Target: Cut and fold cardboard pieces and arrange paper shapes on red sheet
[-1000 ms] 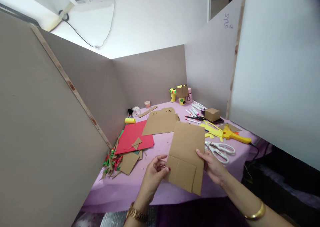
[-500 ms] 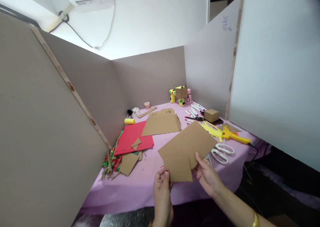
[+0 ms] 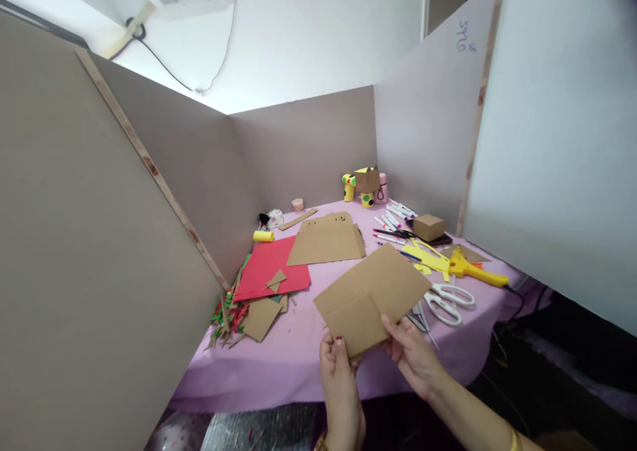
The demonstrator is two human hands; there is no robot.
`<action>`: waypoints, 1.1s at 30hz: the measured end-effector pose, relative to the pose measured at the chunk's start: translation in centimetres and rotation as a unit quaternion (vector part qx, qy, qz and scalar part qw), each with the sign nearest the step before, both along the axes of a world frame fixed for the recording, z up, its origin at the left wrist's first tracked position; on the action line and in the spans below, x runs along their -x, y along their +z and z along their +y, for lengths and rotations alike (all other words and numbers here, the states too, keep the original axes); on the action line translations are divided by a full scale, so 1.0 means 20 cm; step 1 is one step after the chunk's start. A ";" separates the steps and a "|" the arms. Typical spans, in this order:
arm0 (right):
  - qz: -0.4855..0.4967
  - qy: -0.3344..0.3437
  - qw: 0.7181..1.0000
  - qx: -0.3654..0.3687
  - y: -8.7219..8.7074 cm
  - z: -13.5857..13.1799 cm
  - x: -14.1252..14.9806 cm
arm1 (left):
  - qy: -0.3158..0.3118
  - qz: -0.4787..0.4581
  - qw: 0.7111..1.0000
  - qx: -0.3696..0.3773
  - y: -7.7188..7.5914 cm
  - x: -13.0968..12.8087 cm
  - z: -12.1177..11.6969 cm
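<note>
A brown cardboard piece [image 3: 373, 292] is held above the table's front edge, tilted toward me. It shows a crease or overlapping square flap in its lower part. My left hand [image 3: 341, 371] pinches the lower left edge, thumb on top. At the lower right edge my right hand [image 3: 411, 351] grips it between thumb and fingers; some fingers are hidden behind the cardboard. White-handled scissors [image 3: 450, 303] lie just right of the cardboard, their blades partly covered. Beyond them rests a yellow glue gun [image 3: 475, 268] with a black cord.
A cut cardboard shape [image 3: 326, 242] lies mid-table beside red sheets [image 3: 269, 272]. Scraps [image 3: 261, 318] heap at the left. Markers [image 3: 391, 220], a small cardboard box [image 3: 428, 227] and yellow paper cutouts [image 3: 425, 257] are on the right. Grey panels [image 3: 308, 139] surround the table.
The lower part of the cardboard, which showed a separate slit edge, now lies squarely against the rest. My left hand has shifted slightly right. The whole view has swung a little.
</note>
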State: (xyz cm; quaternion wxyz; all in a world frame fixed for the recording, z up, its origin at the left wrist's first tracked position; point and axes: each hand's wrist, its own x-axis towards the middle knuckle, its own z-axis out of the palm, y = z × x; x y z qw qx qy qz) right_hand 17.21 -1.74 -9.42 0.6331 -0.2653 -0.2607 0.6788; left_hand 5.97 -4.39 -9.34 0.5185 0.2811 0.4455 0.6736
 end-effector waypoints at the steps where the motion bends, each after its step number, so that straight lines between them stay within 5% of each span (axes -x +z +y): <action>1: -0.025 0.001 1.000 -0.004 -0.01 0.00 0.00 | 0.008 0.008 1.000 -0.007 0.00 0.00 0.00; 19: -0.079 -0.024 0.997 0.004 -0.02 0.05 0.00 | -0.105 -0.075 0.991 -0.024 -0.04 0.07 0.05; 33: -0.072 -0.008 0.997 -0.002 -0.04 0.06 0.01 | -0.119 -0.076 0.989 0.031 0.00 0.11 0.06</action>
